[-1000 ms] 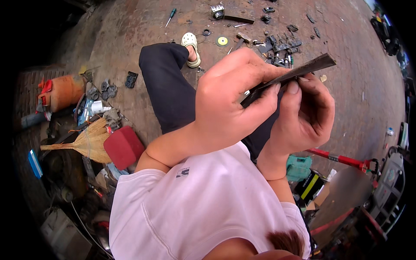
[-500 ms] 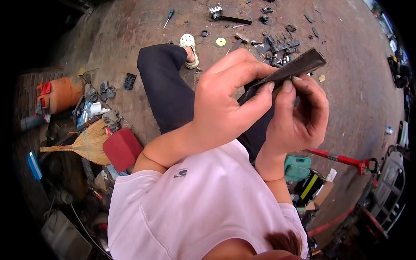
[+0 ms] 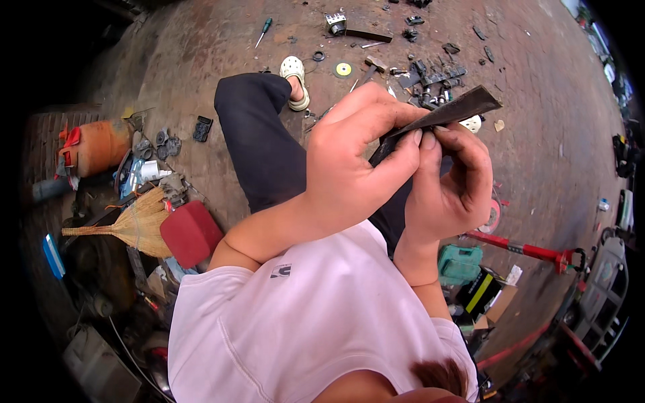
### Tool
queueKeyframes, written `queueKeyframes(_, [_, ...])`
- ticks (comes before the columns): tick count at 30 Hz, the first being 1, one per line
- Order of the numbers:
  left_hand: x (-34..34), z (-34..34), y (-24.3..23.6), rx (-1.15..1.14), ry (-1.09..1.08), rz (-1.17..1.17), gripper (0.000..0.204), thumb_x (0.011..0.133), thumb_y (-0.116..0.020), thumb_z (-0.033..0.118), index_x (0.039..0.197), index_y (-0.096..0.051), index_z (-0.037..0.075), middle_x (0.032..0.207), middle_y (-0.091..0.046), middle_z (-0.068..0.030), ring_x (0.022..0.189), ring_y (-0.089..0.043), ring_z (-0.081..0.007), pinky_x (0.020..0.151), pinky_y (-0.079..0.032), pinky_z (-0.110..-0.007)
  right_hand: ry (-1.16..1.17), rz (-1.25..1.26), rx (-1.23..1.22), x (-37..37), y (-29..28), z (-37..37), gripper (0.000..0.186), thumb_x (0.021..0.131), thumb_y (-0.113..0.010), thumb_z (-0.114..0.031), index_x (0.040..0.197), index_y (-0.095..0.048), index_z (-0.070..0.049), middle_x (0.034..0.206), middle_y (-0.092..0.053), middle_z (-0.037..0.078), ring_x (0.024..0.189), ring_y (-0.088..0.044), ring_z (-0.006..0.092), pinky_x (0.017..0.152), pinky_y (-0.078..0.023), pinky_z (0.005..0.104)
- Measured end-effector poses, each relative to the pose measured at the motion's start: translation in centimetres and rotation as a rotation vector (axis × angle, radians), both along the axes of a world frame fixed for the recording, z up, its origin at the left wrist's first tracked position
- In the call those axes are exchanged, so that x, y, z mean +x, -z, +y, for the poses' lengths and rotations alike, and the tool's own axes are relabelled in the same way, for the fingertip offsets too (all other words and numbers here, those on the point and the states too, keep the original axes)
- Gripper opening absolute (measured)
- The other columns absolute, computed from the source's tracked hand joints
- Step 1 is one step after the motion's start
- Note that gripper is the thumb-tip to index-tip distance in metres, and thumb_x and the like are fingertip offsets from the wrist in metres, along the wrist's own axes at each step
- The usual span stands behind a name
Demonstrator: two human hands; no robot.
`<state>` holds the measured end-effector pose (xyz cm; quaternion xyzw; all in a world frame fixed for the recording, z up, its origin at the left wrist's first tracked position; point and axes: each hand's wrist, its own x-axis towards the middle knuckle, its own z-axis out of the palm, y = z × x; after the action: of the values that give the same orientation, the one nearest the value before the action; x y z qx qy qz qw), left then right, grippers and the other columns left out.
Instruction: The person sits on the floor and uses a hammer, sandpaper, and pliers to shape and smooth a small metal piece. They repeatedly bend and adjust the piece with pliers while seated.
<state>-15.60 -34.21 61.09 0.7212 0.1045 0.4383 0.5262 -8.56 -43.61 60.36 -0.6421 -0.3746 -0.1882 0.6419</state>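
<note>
Your left hand (image 3: 353, 151) pinches a dark flat strip (image 3: 463, 107), its free end jutting rightward past that grip, while your right hand (image 3: 451, 183) curls at its lower edge, whether pinching it I cannot tell, a hammer (image 3: 375, 64) lying beyond both.

Head-worn fisheye, facing down, near, edges unclear

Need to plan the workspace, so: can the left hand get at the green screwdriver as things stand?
Probably not: the left hand pinches the dark strip, and the screwdriver lies on the floor beyond the left clog, seemingly too far without leaning. Nothing covers it, though.
</note>
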Motion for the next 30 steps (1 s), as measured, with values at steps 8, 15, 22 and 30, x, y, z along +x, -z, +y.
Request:
queueKeyframes(8, [-0.4, -0.3, -0.3, -0.048, 0.044, 0.047, 0.014, 0.079, -0.064, -0.009, 0.093, -0.067, -0.008, 0.088, -0.062, -0.0085, 0.079, -0.056, -0.0143, 0.07, -0.044, -0.025, 0.006, -0.063, -0.045, 0.1, -0.1, 0.1, 0.021, 0.075, -0.073, 0.012, 0.093, -0.065, 0.004, 0.091, -0.068, 0.014, 0.076, -0.063, 0.0171, 0.071, -0.052, 0.0256])
queueKeyframes(15, [0.4, 0.2, 0.1, -0.005, -0.03, -0.074, 0.018, 0.075, -0.069, -0.003, 0.092, -0.071, -0.003, 0.081, -0.063, -0.0099, 0.069, -0.062, -0.0185, 0.06, -0.049, -0.028, -0.003, -0.043, 0.021, 0.3, 0.1, 0.4, 0.026, 0.074, -0.074, 0.013, 0.096, -0.064, 0.004, 0.09, -0.069, 0.014, 0.077, -0.063, 0.0187, 0.07, -0.052, 0.0278])
queueKeyframes(22, [0.0, 0.3, 0.1, -0.1, -0.013, -0.027, 0.017, 0.075, -0.069, -0.002, 0.091, -0.072, -0.003, 0.081, -0.063, -0.0093, 0.069, -0.062, -0.0173, 0.061, -0.05, -0.028, 0.018, -0.14, 0.026, 0.6, 1.0, 0.5, 0.032, 0.072, -0.077, 0.01, 0.099, -0.062, 0.001, 0.093, -0.068, 0.013, 0.078, -0.063, 0.0191, 0.068, -0.051, 0.028])
queueKeyframes(30, [0.1, 0.2, 0.2, -0.021, -0.034, -0.054, 0.017, 0.075, -0.069, -0.002, 0.092, -0.072, -0.002, 0.081, -0.064, -0.0094, 0.069, -0.063, -0.0178, 0.06, -0.05, -0.028, 0.006, -0.135, 0.078, 0.7, 1.5, 0.9, 0.034, 0.072, -0.077, 0.011, 0.1, -0.06, 0.001, 0.094, -0.067, 0.013, 0.079, -0.063, 0.0181, 0.067, -0.051, 0.0263])
